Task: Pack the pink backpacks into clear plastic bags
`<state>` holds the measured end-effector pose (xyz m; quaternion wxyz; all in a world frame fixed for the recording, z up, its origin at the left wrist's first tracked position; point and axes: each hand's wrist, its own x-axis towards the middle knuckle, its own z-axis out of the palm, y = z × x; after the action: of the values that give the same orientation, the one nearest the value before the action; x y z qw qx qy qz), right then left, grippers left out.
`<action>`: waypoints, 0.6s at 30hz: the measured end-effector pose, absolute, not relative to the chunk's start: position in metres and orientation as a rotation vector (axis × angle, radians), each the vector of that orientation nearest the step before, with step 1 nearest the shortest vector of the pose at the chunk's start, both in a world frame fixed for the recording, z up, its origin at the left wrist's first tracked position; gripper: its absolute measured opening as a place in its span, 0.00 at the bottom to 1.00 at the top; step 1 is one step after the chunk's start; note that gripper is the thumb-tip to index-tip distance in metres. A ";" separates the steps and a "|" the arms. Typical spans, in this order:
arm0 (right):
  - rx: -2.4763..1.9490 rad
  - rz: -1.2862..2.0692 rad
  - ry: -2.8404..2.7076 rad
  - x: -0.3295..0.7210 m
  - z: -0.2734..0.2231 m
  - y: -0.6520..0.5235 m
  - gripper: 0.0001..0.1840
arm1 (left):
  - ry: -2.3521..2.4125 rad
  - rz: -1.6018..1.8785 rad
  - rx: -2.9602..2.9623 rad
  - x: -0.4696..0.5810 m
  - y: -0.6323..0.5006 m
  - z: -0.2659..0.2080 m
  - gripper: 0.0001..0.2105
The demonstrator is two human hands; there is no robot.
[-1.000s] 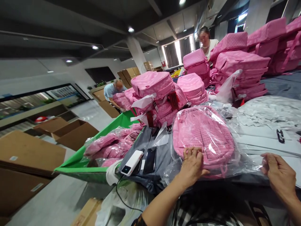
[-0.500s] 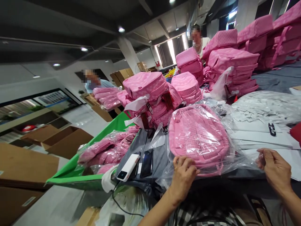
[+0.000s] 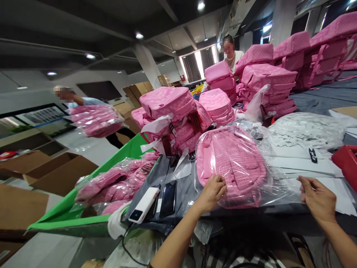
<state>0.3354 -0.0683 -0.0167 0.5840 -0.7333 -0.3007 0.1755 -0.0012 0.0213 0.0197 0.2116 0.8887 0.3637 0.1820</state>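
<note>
A pink backpack (image 3: 231,160) lies on the table inside a clear plastic bag (image 3: 281,191). My left hand (image 3: 214,190) is closed on the bag's film over the lower left of the backpack. Out to the right, my right hand (image 3: 318,197) pinches the loose edge of the same bag, pulling the film wide of the backpack. White paper sheets (image 3: 301,167) lie beneath and beyond my right hand, with small black thread snips (image 3: 312,155) on them.
Stacked pink backpacks (image 3: 167,102) stand behind. A white power bank (image 3: 144,204) and a dark phone (image 3: 168,198) lie at left, beside a green-edged bin (image 3: 69,227) of bagged pink goods. A person (image 3: 83,101) carries bagged pink items; another person (image 3: 232,56) stands behind the stacks.
My left hand has shifted up along the bag's film, with its fingers drawn together. The right hand still pinches the edge. At left, the person carrying pink bundles has moved further left.
</note>
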 end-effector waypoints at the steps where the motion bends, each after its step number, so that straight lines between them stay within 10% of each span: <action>1: -1.737 0.440 -0.725 0.335 -0.018 -0.063 0.31 | 0.988 0.480 2.426 -0.002 0.023 0.021 0.15; 18: -2.409 -0.123 -0.709 0.529 0.040 -0.131 0.13 | 0.894 0.562 2.256 -0.004 0.024 0.016 0.19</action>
<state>0.5287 -0.1307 0.0402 0.3083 -0.9115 -0.2683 -0.0466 -0.0040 0.0240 0.0155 0.3194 0.8582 0.3401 0.2139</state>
